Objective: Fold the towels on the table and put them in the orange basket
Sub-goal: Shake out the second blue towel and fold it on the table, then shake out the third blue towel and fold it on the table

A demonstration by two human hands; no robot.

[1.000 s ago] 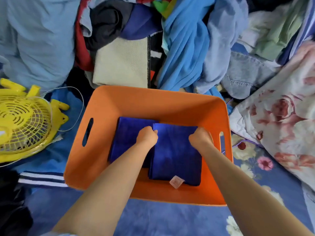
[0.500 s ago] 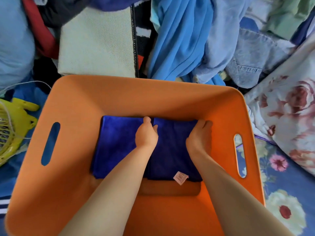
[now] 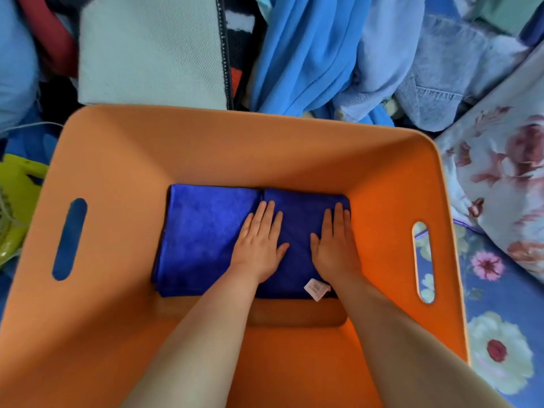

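Two folded dark blue towels lie side by side on the floor of the orange basket (image 3: 206, 142). The left towel (image 3: 200, 237) lies uncovered. On the right towel (image 3: 297, 219), which has a small white label at its near corner, both my hands lie flat with straight fingers. My left hand (image 3: 260, 244) presses near the seam between the two towels. My right hand (image 3: 335, 245) presses along the towel's right edge, close to the basket's right wall.
A heap of clothes fills the space behind the basket: a pale knitted piece (image 3: 153, 51), bright blue fabric (image 3: 303, 51), denim (image 3: 435, 83). A floral quilt (image 3: 506, 172) lies at the right, a yellow fan (image 3: 14, 207) at the left. Slot handles pierce both side walls.
Both hands held the right towel with curled fingers while lowering it into the basket; now they lie flat and open on it. The camera has moved closer over the basket.
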